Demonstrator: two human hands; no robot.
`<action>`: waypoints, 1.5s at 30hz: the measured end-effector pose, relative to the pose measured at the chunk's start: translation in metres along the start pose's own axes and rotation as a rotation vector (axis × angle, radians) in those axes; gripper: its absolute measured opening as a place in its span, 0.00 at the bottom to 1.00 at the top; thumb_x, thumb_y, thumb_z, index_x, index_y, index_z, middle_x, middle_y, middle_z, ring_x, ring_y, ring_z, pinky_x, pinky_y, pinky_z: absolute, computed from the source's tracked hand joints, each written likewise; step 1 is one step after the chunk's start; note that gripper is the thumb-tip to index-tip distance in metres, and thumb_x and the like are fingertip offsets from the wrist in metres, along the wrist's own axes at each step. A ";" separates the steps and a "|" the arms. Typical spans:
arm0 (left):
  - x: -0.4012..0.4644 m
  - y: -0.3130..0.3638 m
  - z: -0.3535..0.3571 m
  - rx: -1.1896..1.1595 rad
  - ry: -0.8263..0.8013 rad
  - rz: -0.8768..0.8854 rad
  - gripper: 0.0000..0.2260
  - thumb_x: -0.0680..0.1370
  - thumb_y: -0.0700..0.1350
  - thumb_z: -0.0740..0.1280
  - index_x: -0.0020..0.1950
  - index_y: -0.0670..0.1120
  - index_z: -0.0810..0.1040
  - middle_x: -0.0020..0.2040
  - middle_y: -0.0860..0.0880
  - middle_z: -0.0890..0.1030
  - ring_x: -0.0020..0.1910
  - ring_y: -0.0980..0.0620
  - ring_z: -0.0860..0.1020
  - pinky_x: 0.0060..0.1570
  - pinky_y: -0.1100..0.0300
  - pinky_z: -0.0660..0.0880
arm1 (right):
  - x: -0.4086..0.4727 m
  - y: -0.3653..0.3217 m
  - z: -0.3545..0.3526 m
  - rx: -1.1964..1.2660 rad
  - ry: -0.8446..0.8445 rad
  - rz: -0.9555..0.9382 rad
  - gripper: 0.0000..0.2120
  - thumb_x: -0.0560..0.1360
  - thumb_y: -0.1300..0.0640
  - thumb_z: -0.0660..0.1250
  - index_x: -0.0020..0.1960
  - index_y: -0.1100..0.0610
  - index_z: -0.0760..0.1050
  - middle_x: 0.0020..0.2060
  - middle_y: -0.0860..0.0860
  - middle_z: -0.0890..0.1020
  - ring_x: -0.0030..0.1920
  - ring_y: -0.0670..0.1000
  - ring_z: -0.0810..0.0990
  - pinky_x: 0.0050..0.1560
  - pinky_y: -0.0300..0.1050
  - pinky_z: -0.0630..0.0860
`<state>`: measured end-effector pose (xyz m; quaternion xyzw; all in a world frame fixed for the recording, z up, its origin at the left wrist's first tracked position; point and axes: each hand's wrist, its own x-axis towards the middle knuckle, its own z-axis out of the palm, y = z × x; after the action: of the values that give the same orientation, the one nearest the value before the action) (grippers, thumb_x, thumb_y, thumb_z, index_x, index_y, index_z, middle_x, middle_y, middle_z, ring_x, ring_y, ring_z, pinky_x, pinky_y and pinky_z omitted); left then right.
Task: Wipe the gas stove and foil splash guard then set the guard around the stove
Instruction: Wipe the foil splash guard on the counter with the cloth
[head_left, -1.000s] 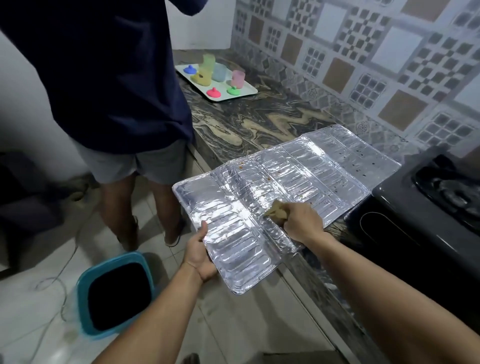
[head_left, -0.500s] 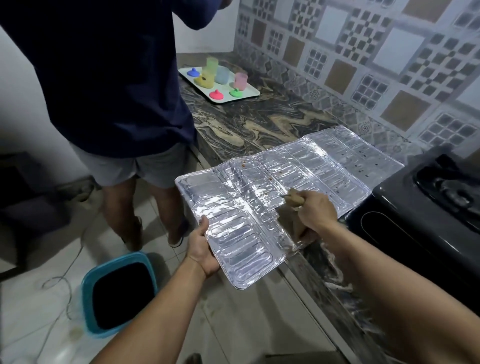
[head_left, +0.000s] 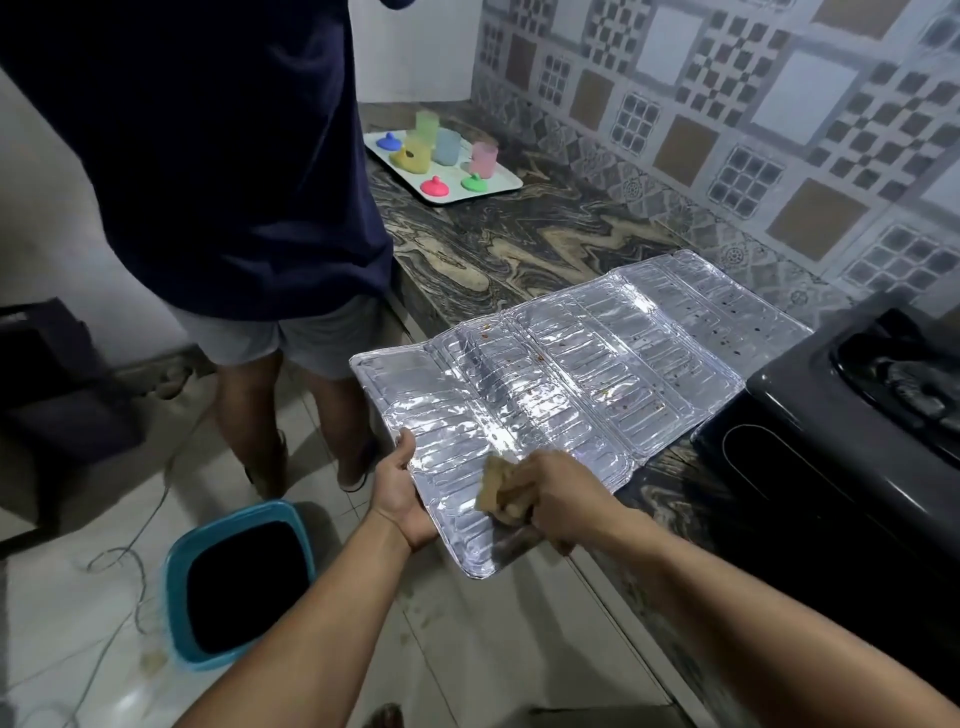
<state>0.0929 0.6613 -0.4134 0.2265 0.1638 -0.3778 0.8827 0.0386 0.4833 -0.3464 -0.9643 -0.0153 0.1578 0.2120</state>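
Note:
The silver foil splash guard (head_left: 571, 374) lies unfolded flat on the marbled counter (head_left: 498, 249), its near end hanging past the counter edge. Small food specks dot its far panels. My left hand (head_left: 400, 488) grips the guard's near left edge, thumb on top. My right hand (head_left: 550, 493) holds a tan cloth (head_left: 501, 488) pressed on the guard's near panel. The black gas stove (head_left: 841, 431) stands on the counter to the right, its burner partly visible at the frame edge.
A person in a dark shirt and grey shorts (head_left: 208, 182) stands close at the left of the counter. A white tray (head_left: 498, 184) with coloured cups and lids sits far back. A teal bin (head_left: 236, 582) stands on the tiled floor below, beside a loose cable (head_left: 130, 561).
My right hand has drawn the cloth along the foil toward me, from the middle panel to the near end. My left hand keeps its grip on the edge.

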 end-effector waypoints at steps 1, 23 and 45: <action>-0.001 0.000 0.000 -0.006 -0.003 0.004 0.30 0.79 0.62 0.53 0.56 0.37 0.81 0.56 0.35 0.81 0.49 0.34 0.82 0.51 0.40 0.77 | 0.000 0.002 -0.009 0.107 0.012 0.050 0.22 0.63 0.68 0.61 0.46 0.50 0.85 0.42 0.48 0.85 0.43 0.47 0.83 0.43 0.40 0.78; 0.006 0.000 0.000 0.012 0.002 0.021 0.31 0.78 0.64 0.52 0.62 0.39 0.76 0.57 0.35 0.81 0.51 0.36 0.82 0.53 0.41 0.76 | 0.038 -0.021 0.016 -0.006 0.162 0.107 0.25 0.73 0.64 0.63 0.69 0.52 0.72 0.63 0.55 0.74 0.62 0.59 0.68 0.60 0.52 0.70; 0.006 0.015 0.001 0.048 0.157 0.106 0.32 0.80 0.64 0.50 0.71 0.41 0.71 0.66 0.35 0.75 0.65 0.33 0.72 0.61 0.39 0.70 | -0.009 0.039 0.007 0.045 0.306 0.166 0.19 0.70 0.57 0.67 0.60 0.48 0.78 0.51 0.52 0.79 0.51 0.54 0.77 0.48 0.49 0.80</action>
<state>0.1076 0.6665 -0.4115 0.2850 0.2111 -0.3156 0.8801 0.0264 0.4498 -0.3660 -0.9701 0.1002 0.0266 0.2196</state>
